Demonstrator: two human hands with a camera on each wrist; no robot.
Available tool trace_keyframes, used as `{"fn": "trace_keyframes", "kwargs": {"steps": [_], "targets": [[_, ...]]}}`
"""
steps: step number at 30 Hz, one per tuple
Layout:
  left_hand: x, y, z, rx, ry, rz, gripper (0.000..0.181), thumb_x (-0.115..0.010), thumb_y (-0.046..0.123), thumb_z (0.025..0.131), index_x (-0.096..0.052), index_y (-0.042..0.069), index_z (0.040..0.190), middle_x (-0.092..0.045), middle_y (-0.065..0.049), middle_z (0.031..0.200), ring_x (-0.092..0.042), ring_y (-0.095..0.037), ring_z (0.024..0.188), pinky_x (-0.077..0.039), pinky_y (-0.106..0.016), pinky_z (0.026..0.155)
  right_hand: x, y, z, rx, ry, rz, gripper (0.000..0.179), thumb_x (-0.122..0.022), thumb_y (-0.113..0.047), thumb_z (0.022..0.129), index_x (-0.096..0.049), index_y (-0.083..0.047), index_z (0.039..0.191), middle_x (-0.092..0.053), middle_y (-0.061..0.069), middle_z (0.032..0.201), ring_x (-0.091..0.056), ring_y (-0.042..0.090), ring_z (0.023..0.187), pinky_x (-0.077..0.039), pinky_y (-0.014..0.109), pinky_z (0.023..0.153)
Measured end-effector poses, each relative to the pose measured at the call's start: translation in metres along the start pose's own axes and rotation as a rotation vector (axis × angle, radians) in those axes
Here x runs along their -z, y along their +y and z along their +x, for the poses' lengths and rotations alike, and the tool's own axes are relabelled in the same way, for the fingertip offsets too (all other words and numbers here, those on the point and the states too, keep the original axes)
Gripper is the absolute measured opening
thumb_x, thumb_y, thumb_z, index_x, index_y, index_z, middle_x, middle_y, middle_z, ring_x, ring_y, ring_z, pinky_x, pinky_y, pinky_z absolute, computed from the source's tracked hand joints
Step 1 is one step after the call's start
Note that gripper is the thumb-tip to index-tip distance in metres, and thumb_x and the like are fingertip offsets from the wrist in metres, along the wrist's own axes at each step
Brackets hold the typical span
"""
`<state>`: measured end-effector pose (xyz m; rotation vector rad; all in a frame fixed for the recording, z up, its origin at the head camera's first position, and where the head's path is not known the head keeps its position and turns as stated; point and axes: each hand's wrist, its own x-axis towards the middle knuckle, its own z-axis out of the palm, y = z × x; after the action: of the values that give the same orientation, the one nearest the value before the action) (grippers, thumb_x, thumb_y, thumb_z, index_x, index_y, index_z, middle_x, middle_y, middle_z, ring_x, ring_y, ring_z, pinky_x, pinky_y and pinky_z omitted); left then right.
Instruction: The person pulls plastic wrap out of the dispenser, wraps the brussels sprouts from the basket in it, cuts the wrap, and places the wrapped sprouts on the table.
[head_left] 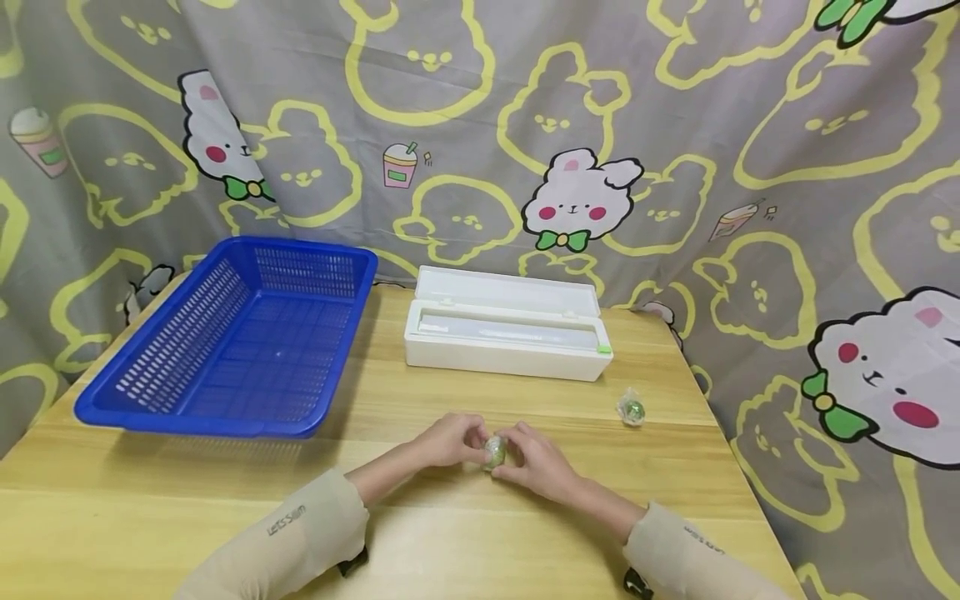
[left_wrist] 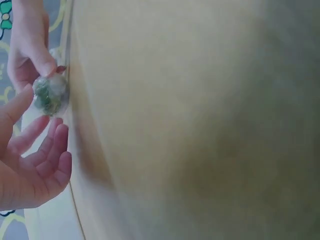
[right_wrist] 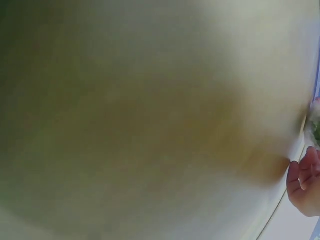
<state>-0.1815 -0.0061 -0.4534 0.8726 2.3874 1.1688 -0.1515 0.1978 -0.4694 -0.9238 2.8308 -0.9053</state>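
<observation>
A small green-and-whitish ball in clear plastic wrap is between the two hands, close over the wooden table. From the left, the left hand pinches it, thumb against its side. On the opposite side the right hand holds it between thumb and fingers. In the left wrist view the wrapped ball shows green pieces under shiny film, with the left hand below and the right hand above. Only part of the right hand enters the right wrist view, at its edge.
A second green wrapped ball lies on the table to the right. Behind the hands stands a long white cling film dispenser with its lid raised. A blue plastic basket is at the left. A patterned curtain hangs behind.
</observation>
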Motion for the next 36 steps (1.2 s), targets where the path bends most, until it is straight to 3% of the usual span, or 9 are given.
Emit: {"fn": "trace_keyframes", "kwargs": {"steps": [5,8,12,20,29,36], "targets": [[0.008,0.0,-0.003,-0.009,-0.08,0.024,0.038,-0.073,0.021,0.076,-0.061,0.004,0.107,-0.064,-0.007,0.085,-0.057,-0.015,0.076,-0.047,-0.023,0.067,0.002,-0.001,0.001,-0.037,-0.026,0.014,0.051,-0.075,-0.035,0.071,-0.059,-0.009,0.112,-0.048,-0.005,0.082,-0.041,0.006,0.066,-0.04,0.016,0.054],[0.01,-0.001,-0.006,-0.018,-0.087,0.042,0.05,-0.073,0.022,0.076,-0.055,0.003,0.119,-0.064,-0.009,0.089,-0.059,-0.018,0.08,-0.048,-0.024,0.069,0.003,-0.002,0.001,-0.029,-0.015,0.008,0.049,-0.074,-0.034,0.072,-0.059,-0.008,0.111,-0.048,-0.005,0.082,-0.043,0.007,0.067,-0.04,0.016,0.055],[0.013,-0.001,-0.01,-0.026,-0.064,0.012,0.065,-0.074,0.024,0.075,-0.045,0.001,0.129,-0.063,-0.011,0.096,-0.059,-0.018,0.079,-0.048,-0.024,0.069,0.004,-0.001,0.002,-0.057,-0.02,0.003,0.045,-0.073,-0.032,0.074,-0.058,-0.007,0.108,-0.049,-0.004,0.084,-0.044,0.007,0.071,-0.041,0.017,0.059],[0.021,-0.003,-0.021,-0.012,-0.015,-0.119,0.073,-0.073,0.021,0.076,-0.036,0.0,0.135,-0.059,-0.015,0.103,-0.058,-0.012,0.071,-0.049,-0.023,0.063,0.015,0.01,-0.001,-0.153,-0.01,-0.002,0.042,-0.075,-0.032,0.073,-0.06,-0.007,0.105,-0.051,-0.005,0.085,-0.046,0.008,0.072,-0.042,0.019,0.061],[0.029,-0.007,-0.032,-0.021,0.075,-0.157,0.078,-0.074,0.018,0.076,-0.03,-0.001,0.138,-0.058,-0.018,0.103,-0.058,-0.012,0.069,-0.05,-0.024,0.061,0.029,0.028,-0.015,-0.247,0.01,-0.033,0.038,-0.074,-0.035,0.073,-0.061,-0.013,0.101,-0.048,-0.008,0.07,-0.04,0.005,0.059,-0.035,0.019,0.05],[0.032,-0.004,-0.03,-0.018,0.092,-0.161,0.076,-0.073,0.02,0.077,-0.031,0.001,0.137,-0.058,-0.019,0.103,-0.057,-0.014,0.07,-0.049,-0.025,0.061,0.042,0.044,-0.029,-0.326,0.014,-0.076,0.047,-0.073,-0.031,0.075,-0.06,-0.004,0.111,-0.043,-0.008,0.06,-0.036,0.004,0.05,-0.03,0.019,0.045]]}}
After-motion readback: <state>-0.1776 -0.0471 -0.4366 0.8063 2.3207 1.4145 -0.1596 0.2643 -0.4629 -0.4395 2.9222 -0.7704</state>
